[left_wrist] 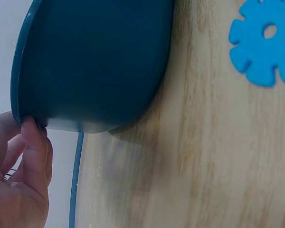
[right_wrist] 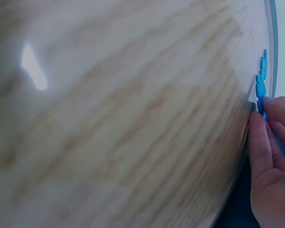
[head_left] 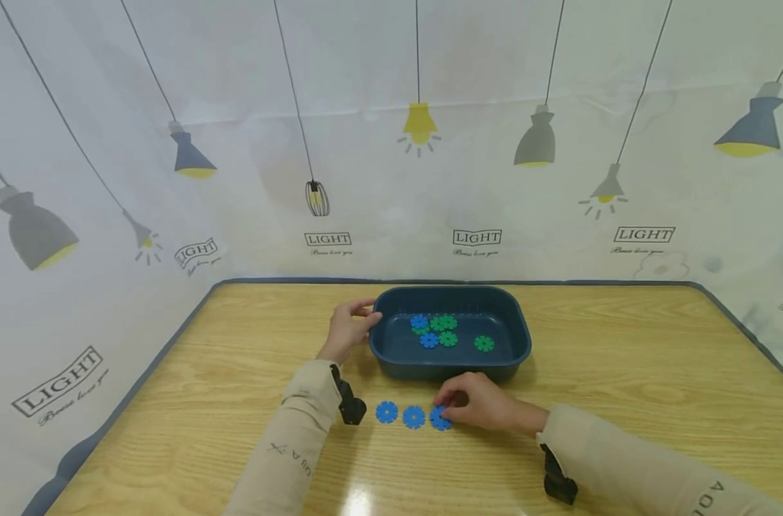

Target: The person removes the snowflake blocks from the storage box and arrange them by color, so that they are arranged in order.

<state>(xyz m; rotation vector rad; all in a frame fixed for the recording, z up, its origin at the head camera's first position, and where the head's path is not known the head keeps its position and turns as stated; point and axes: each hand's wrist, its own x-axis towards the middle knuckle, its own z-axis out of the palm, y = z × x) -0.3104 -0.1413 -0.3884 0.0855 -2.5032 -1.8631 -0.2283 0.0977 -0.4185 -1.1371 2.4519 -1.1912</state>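
Observation:
A dark blue plastic basin (head_left: 452, 371) stands on the wooden table. My left hand (head_left: 349, 328) grips its left rim, thumb on one side of the wall and fingers on the other, as the left wrist view shows. In front of the basin my right hand (head_left: 478, 403) pinches a blue notched disc (head_left: 440, 423) between thumb and fingers, at the table surface. To its left lie a second blue disc (head_left: 414, 417) and a third blue disc (head_left: 386, 412), forming a short row. Inside the basin are several green discs (head_left: 485, 344) and a blue disc (head_left: 429, 340), some overlapping.
The table (head_left: 249, 358) has a dark edge strip, with a pale wall covering (head_left: 391, 258) printed with lamps behind it. Black wrist mounts (head_left: 351, 403) hang under both sleeves, the left one close to the row of discs.

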